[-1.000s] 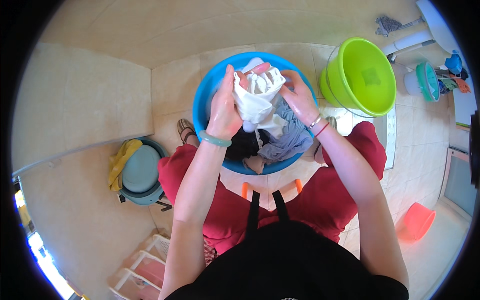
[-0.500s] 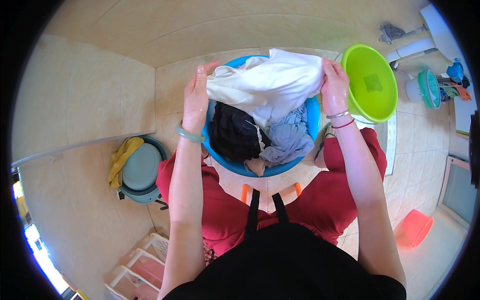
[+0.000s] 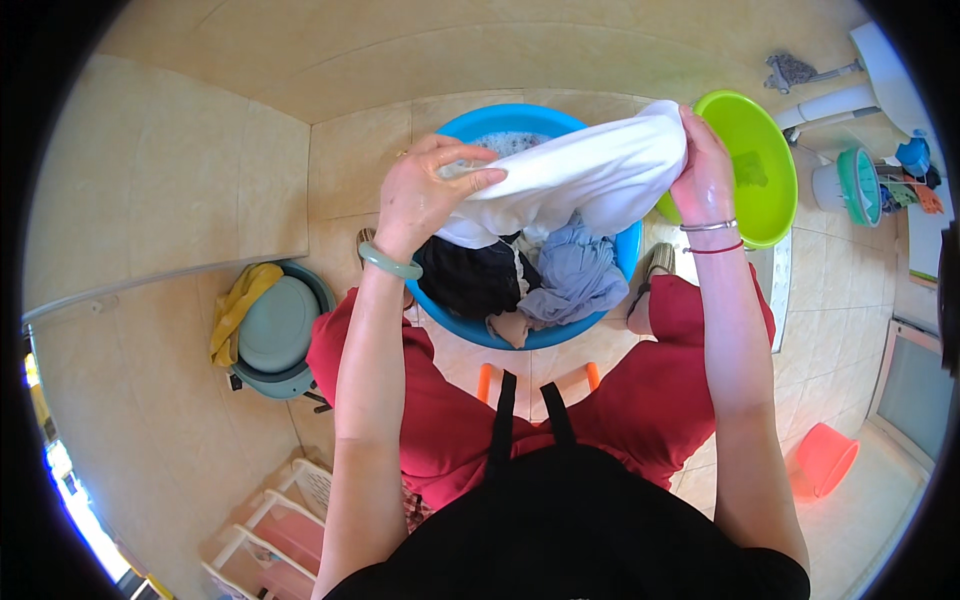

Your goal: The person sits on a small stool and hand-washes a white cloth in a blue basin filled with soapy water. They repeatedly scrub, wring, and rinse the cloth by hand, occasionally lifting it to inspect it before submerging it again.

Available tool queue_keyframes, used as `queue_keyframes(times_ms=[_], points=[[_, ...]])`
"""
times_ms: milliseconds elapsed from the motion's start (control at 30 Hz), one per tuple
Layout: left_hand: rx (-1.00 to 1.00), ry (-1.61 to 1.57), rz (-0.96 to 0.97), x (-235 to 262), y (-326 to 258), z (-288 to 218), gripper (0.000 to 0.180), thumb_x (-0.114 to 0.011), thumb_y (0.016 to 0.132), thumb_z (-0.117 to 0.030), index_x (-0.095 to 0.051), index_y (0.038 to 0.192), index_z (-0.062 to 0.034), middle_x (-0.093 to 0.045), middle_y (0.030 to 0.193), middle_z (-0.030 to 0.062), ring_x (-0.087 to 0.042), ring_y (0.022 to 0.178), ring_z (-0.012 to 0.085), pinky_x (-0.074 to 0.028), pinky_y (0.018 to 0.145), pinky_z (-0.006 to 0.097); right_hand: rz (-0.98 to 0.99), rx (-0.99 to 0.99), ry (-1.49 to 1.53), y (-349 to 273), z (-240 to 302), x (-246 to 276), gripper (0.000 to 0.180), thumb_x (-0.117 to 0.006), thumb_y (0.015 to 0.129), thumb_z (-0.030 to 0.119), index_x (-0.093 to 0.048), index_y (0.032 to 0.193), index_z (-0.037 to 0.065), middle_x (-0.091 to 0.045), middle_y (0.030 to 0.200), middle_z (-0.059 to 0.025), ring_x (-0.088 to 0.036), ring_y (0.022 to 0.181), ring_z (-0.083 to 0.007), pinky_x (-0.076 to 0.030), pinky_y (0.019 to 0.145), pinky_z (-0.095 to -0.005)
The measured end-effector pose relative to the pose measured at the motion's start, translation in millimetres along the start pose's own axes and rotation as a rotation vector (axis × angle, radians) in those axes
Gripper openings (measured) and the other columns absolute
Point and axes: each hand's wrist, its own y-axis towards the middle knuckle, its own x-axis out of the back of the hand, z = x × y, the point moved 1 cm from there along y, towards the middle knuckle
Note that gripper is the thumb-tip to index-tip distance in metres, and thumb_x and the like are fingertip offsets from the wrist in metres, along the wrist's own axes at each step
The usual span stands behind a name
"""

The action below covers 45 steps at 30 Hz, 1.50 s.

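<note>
A white garment (image 3: 590,165) is stretched between my two hands above a blue basin (image 3: 627,255). My left hand (image 3: 418,195), with a green bangle at the wrist, is closed on its left end, thumb and fingers pinching the cloth. My right hand (image 3: 708,178) is closed round the right end, near the rim of a green basin. Below the cloth, a black garment (image 3: 470,278) and a light blue garment (image 3: 580,275) lie in the blue basin. Suds (image 3: 515,142) show at its far side. What the white cloth covers is hidden.
The bright green basin (image 3: 770,150) stands just right of the blue one. Stacked grey-green basins (image 3: 285,335) with a yellow cloth (image 3: 240,305) sit at left. A pink bucket (image 3: 828,460) is at lower right, a white rack (image 3: 270,525) at lower left. A wall rises beyond the basins.
The white garment has moved right and become narrower and more bunched. My right hand has shifted right; my left hand has turned inward over the cloth's end. Suds have come into view.
</note>
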Motion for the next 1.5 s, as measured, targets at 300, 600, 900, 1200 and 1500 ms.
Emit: queue_keyframes(times_ms=[300,600,900,1200,1500], points=[[-0.355,-0.087,-0.158,-2,3,3,0.01,-0.071,0.078,-0.02,-0.069,0.078,-0.0104,-0.067,0.093,0.0031,-0.06,0.095,0.0188,-0.039,0.094,0.04,0.014,0.017,-0.404,-13,-3,-1,0.011,-0.06,0.084,0.012,-0.064,0.09,0.003,-0.06,0.084,-0.0003,-0.054,0.078,-0.0089,-0.043,0.069,-0.0209],[-0.3,0.06,-0.12,-16,-4,-12,0.006,-0.07,0.078,-0.008,-0.065,0.081,-0.0077,-0.066,0.085,0.0009,-0.057,0.085,0.0174,-0.039,0.093,0.034,0.257,0.162,-1.231,-24,-21,-2,0.017,-0.06,0.081,0.016,-0.063,0.093,0.005,-0.065,0.083,-0.0073,-0.061,0.077,-0.0162,-0.047,0.071,-0.0277],[-0.152,-0.645,0.067,-37,-12,-31,0.011,-0.07,0.079,-0.001,-0.062,0.085,-0.0058,-0.065,0.086,0.0008,-0.058,0.082,0.0098,-0.048,0.078,0.025,0.857,0.513,-1.115,-54,-29,-44,0.03,-0.068,0.076,0.014,-0.063,0.105,0.012,-0.063,0.107,-0.007,-0.056,0.105,-0.0236,-0.044,0.09,-0.034],[-0.268,0.026,0.209,-35,-13,-35,0.018,-0.069,0.081,-0.017,-0.064,0.095,-0.0065,-0.064,0.085,0.0089,-0.059,0.09,0.0198,-0.034,0.096,0.036,0.767,0.492,-1.133,-48,-24,-44,0.013,-0.07,0.078,0.01,-0.059,0.079,0.003,-0.062,0.088,-0.004,-0.058,0.087,-0.017,-0.045,0.083,-0.0292],[-0.255,-0.129,0.14,-31,-4,-8,0.024,-0.059,0.087,-0.019,-0.066,0.105,-0.0038,-0.064,0.095,0.0076,-0.055,0.092,0.0216,-0.04,0.089,0.03,0.618,0.145,-0.658,-36,-2,-39,0.006,-0.063,0.086,0.006,-0.057,0.087,0.004,-0.06,0.088,-0.0013,-0.055,0.084,-0.0079,-0.045,0.076,-0.0222]])
